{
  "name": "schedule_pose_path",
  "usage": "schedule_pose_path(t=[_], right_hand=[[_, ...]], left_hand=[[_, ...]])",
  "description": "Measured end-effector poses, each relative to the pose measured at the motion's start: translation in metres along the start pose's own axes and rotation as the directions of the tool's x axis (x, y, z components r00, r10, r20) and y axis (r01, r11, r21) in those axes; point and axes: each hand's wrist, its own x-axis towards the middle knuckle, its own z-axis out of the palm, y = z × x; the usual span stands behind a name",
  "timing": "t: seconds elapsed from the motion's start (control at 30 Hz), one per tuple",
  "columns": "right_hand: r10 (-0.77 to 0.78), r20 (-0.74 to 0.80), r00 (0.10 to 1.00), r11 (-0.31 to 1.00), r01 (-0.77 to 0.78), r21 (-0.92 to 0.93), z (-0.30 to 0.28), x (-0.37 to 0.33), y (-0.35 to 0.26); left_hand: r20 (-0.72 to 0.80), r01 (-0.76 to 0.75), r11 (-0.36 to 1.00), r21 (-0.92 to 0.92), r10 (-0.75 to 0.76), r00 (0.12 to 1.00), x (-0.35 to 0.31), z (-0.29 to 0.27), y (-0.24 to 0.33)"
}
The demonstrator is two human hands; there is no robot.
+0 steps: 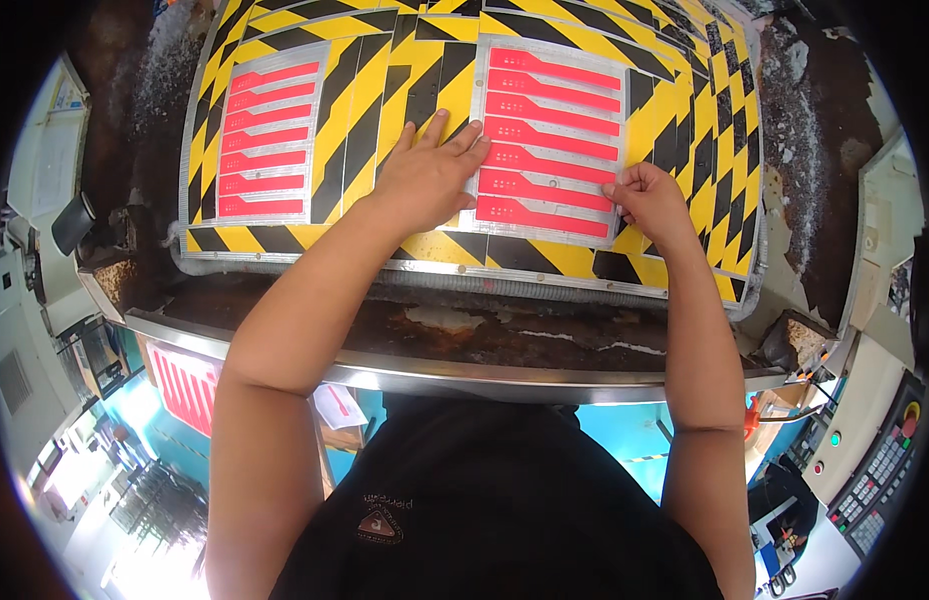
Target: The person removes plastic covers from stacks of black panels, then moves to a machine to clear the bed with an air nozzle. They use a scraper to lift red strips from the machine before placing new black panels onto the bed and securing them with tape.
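A metal sheet [505,70] carrying several long red strips lies on a yellow and black striped table [405,60]. My left hand [430,170] rests flat, fingers spread, on the sheet's left edge and the striped surface. My right hand [645,195] is curled at the sheet's lower right corner, its fingertips pinching the end of a red strip [545,213] in the lowest rows. A second sheet of red strips [265,140] lies to the left, away from both hands.
A rusty ledge with a bright metal rim [455,375] runs between me and the table. A control panel with buttons [880,465] stands at the right. Another red-striped sheet [185,385] hangs below the ledge on the left. Machine parts stand at the far left.
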Motion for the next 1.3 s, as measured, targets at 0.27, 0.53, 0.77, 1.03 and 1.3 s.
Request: schedule_pose_path(t=[0.27, 0.53, 0.77, 1.03, 1.3], right_hand=[[-0.012, -0.003, 1.000, 1.000, 0.012, -0.012, 0.000, 0.001, 0.002], [-0.004, -0.018, 1.000, 0.999, 0.003, -0.042, 0.000, -0.002, -0.003], [-0.005, -0.020, 1.000, 0.999, 0.004, -0.054, 0.000, -0.002, -0.004], [-0.012, -0.018, 1.000, 0.998, 0.011, -0.060, 0.000, 0.001, 0.001], [-0.001, -0.030, 1.000, 0.995, -0.002, -0.104, -0.001, -0.002, -0.003]], left_hand=[[-0.005, 0.002, 1.000, 0.002, -0.002, 1.000, 0.000, -0.002, 0.002], [0.018, 0.003, 1.000, 0.022, -0.004, 1.000, -0.002, -0.004, 0.003], [0.070, 0.024, 1.000, 0.015, -0.025, 0.997, -0.001, -0.011, 0.008], [0.067, 0.091, 0.996, -0.020, -0.090, 0.994, 0.000, -0.015, 0.014], [0.086, 0.047, 0.998, -0.042, -0.043, 0.995, 0.000, -0.018, 0.010]])
